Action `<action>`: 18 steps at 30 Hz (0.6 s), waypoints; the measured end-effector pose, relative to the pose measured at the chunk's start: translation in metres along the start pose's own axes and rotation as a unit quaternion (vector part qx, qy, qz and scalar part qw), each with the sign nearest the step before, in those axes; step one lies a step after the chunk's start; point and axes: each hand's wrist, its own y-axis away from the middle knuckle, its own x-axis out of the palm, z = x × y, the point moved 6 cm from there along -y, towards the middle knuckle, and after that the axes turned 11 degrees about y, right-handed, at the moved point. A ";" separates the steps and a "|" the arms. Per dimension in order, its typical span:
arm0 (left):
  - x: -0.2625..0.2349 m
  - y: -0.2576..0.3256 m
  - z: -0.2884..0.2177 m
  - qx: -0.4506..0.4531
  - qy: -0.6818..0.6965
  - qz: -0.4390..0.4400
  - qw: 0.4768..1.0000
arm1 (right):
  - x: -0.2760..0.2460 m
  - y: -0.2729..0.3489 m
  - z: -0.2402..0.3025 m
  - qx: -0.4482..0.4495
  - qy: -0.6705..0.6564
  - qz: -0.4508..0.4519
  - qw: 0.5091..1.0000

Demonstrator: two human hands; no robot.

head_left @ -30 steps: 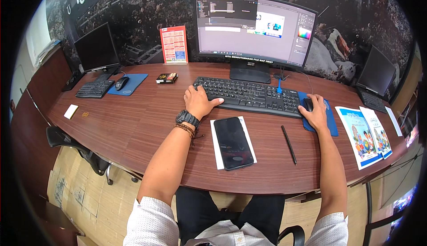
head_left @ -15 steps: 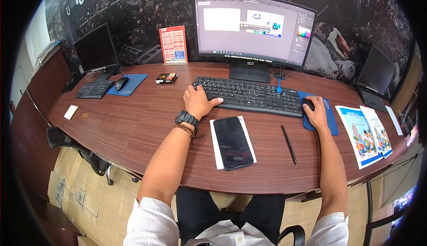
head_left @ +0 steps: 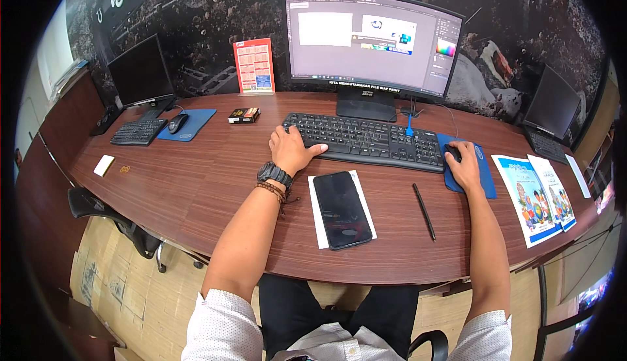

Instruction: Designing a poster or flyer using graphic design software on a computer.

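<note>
My left hand [head_left: 292, 150] rests on the left end of a black keyboard [head_left: 366, 140], fingertips on the keys and thumb stretched toward the space bar. Its fingers are apart and hold nothing. A dark watch and a beaded bracelet circle that wrist. To the right, my right hand [head_left: 465, 168] is wrapped over a black computer mouse [head_left: 452, 154] on a blue mouse pad [head_left: 485, 177]; the hand partly hides the mouse. Behind the keyboard stands a curved monitor [head_left: 326, 54], showing a design program with a small dialog box over the artwork.
A black smartphone [head_left: 341, 211] lies on white paper [head_left: 320, 233], with a black stylus pen [head_left: 424, 212] to its right. Printed booklets [head_left: 532, 204] lie at the right edge. A small box [head_left: 244, 115], a red stand-up card [head_left: 254, 65] and another keyboard [head_left: 138, 131] are leftward.
</note>
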 end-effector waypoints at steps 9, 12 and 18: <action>0.002 -0.001 0.002 -0.001 -0.003 0.004 1.000 | -0.002 0.000 -0.005 0.009 0.017 -0.035 0.999; 0.001 0.000 0.002 0.000 -0.006 0.002 1.000 | -0.003 0.000 -0.002 0.005 0.013 -0.034 0.999; 0.000 0.000 0.000 0.001 -0.002 0.006 1.000 | -0.002 -0.001 -0.005 -0.007 0.010 -0.038 0.999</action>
